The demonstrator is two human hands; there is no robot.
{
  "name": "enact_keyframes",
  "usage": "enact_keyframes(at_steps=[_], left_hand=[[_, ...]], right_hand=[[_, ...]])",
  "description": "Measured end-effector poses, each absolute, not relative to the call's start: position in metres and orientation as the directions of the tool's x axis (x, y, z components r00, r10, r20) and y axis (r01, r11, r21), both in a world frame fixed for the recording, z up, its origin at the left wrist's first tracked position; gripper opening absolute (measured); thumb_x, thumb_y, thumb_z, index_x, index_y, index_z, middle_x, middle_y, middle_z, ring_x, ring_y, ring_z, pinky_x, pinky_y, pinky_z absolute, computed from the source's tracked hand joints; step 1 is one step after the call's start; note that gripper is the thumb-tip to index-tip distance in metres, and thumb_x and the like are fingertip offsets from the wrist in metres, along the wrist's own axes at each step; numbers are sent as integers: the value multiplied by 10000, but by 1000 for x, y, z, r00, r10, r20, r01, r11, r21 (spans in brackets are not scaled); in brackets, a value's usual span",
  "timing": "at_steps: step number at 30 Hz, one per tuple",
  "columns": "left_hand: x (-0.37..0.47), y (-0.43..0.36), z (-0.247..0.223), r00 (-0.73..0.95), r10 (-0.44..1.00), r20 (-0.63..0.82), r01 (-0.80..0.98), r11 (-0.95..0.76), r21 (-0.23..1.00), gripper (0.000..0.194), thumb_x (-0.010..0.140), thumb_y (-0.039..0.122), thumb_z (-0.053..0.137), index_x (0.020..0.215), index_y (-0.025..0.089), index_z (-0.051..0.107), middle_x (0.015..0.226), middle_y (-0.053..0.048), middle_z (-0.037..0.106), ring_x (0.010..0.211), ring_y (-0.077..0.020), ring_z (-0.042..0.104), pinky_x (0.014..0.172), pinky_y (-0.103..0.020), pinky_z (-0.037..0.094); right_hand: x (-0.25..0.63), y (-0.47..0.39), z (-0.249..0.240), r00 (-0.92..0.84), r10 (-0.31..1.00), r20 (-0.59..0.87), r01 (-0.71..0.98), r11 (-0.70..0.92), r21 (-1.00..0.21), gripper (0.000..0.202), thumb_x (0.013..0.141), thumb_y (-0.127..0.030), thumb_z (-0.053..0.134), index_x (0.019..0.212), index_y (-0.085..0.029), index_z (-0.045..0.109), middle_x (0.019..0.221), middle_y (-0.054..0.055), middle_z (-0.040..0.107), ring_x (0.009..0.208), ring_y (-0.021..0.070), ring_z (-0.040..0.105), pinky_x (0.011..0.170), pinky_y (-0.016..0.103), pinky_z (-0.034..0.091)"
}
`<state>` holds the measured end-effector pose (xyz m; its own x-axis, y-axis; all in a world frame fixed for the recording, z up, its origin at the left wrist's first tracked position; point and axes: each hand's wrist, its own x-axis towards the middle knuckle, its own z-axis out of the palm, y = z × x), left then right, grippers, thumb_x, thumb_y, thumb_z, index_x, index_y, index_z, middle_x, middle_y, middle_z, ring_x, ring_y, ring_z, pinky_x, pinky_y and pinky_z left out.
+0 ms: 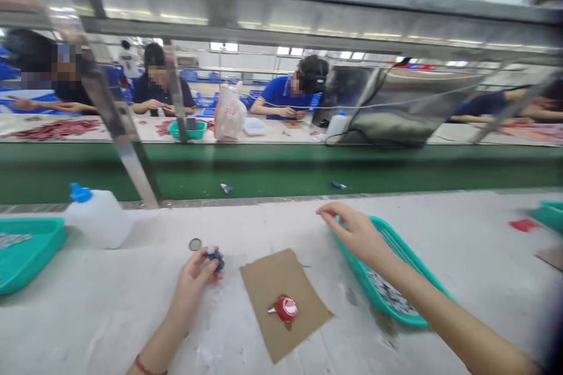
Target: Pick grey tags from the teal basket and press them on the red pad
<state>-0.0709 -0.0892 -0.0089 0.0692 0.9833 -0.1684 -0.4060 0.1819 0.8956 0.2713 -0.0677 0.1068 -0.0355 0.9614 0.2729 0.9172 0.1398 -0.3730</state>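
Well, my left hand [203,263] pinches a dark-blue piece [216,259]; I can't tell whether my right hand [354,231] holds anything. The red piece [285,307] lies between the corners of the cardboard [281,275], on the counter [233,334]. A dipping right forearm [420,289] could catch the green basket [407,251] and spill its small pieces [389,293].

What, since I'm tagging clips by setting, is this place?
Probably a factory assembly workshop: a green belt-like strip runs between long worktables, people work by hand across it, and teal trays hold small pieces.
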Motion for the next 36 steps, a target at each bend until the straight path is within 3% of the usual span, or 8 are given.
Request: enact_keyframes(at_steps=[3,7,11,18,23,29,33,36], left_hand=[[-72,-93,-5,62,978,-201,-395,209,895,390,716,386,791,1019,187,645,1029,-27,641,721,-114,634,667,-221,518],[-72,-98,3,54,973,-225,-389,228,892,405,693,401,800,998,189,640,995,-20,636,775,-161,667,721,-260,542],[-71,-99,7,63,975,-213,-374,221,901,395,712,417,779,998,193,625,982,-10,623,771,-157,668,730,-256,540],[-67,-96,8,90,978,-187,-333,207,920,388,710,406,758,975,174,595,957,-24,622,751,-170,670,709,-279,536],[-64,-93,14,117,979,-164,-369,197,908,325,730,377,695,951,180,560,930,-19,625,631,-106,596,607,-237,475],[-69,-77,23,45,973,-228,-366,229,902,304,670,359,698,721,199,444,580,83,430,454,-63,407,445,-183,301],[-82,-52,40,18,976,-219,-332,212,919,368,644,345,739,633,197,402,512,95,356,436,-57,361,425,-173,254],[-85,-44,49,35,975,-218,-351,217,911,283,694,404,667,760,189,495,566,81,411,440,-61,372,423,-178,244]], right_hand=[[332,-109,98,164,976,140,924,-102,-369,298,888,-373,407,915,-198,646,906,80,705,791,238,642,709,341,500],[369,-124,72,138,990,-21,935,-138,-325,305,831,-329,478,1018,-185,671,955,93,711,803,249,655,699,334,512],[363,-107,54,142,990,-17,942,-140,-306,384,862,-370,483,1132,-156,654,976,119,711,878,272,667,708,321,507],[359,-79,46,157,987,-21,937,-156,-312,203,828,-259,516,822,-168,698,906,125,746,854,281,694,752,332,520],[362,-81,51,89,996,-12,934,-88,-347,168,768,-201,523,780,-187,689,887,132,745,826,295,700,744,355,527],[369,-84,49,101,995,18,937,-89,-337,112,687,-196,526,649,-244,620,731,136,721,689,321,689,625,395,509],[374,-88,46,122,991,49,940,-100,-326,160,686,-225,507,760,-248,647,689,132,695,652,319,672,601,399,495],[375,-94,43,181,983,42,901,-149,-408,242,722,-295,499,845,-257,705,798,135,730,733,333,693,617,405,518]])
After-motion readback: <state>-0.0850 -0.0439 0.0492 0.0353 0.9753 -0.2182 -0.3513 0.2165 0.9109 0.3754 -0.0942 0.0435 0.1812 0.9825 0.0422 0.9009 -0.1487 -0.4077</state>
